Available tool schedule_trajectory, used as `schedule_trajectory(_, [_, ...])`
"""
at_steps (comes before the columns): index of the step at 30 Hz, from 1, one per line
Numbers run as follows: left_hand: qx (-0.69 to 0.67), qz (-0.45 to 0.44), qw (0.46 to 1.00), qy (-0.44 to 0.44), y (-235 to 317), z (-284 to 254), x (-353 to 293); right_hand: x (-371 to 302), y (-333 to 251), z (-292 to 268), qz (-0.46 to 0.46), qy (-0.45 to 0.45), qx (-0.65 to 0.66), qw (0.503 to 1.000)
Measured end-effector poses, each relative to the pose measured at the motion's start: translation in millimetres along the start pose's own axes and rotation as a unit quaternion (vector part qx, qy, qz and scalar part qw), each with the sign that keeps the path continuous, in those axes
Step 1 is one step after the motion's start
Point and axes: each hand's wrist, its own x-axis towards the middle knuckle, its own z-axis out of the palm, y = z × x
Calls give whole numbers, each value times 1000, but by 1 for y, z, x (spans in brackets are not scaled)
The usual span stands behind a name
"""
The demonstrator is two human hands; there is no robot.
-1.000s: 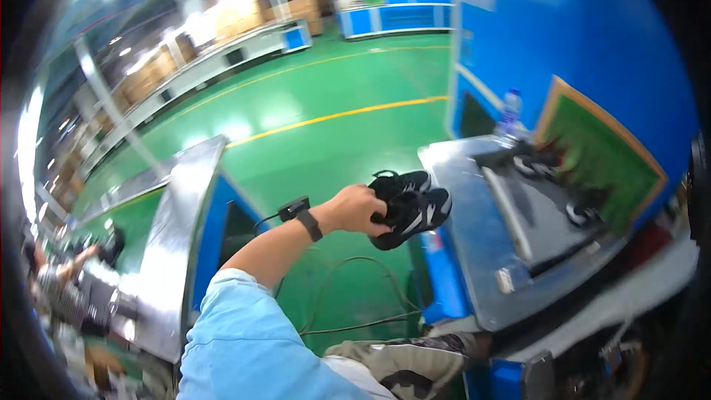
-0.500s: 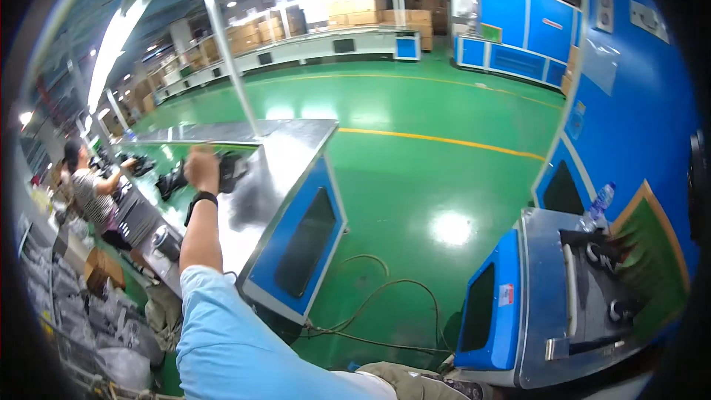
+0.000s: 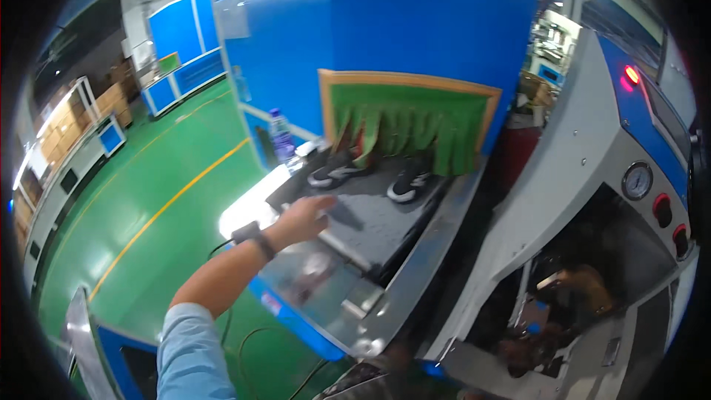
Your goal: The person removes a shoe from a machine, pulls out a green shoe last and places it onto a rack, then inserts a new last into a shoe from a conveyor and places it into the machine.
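Note:
My left hand point(image 3: 302, 220) reaches over the near part of a grey conveyor belt point(image 3: 363, 222), a dark band on its wrist. Its fingers stretch forward and apart, slightly blurred, with nothing held in them. Just beyond the fingers, a black shoe point(image 3: 335, 171) with a white sole sits on the belt. To its right stands a similar black shoe point(image 3: 409, 184). Both are close to the green strip curtain point(image 3: 415, 130) of a wood-framed opening, apart from my hand. My right hand is out of sight.
A plastic bottle point(image 3: 281, 137) stands at the belt's left edge. Behind it rises a blue machine housing point(image 3: 429, 15). On the right is a grey machine point(image 3: 548, 170) with a pressure gauge point(image 3: 637, 180) and red knobs. A hose point(image 3: 259, 332) lies on the green floor.
The view has swung right, from the steel table to the conveyor. My left hand, earlier closed beside black shoes over that table, now extends over the belt with its fingers apart.

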Motion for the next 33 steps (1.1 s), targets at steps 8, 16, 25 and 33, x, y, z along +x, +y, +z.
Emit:
schedule_trajectory(8, [6,-143,958,250,50,181,228,-2,12,11,65,21,92,993])
schedule_trajectory(16, [-477,-148,865,51,88,77,102,35,-22,1,76,7,157,985])
schedule_trajectory(25, [-697,-186,635,-276,260,100,-193,80,-150,-4,-187,199,547,791])
schedule_trajectory(33, [-422,-116,863,-254,344,155,-220,10,-145,-34,-69,349,387,851])
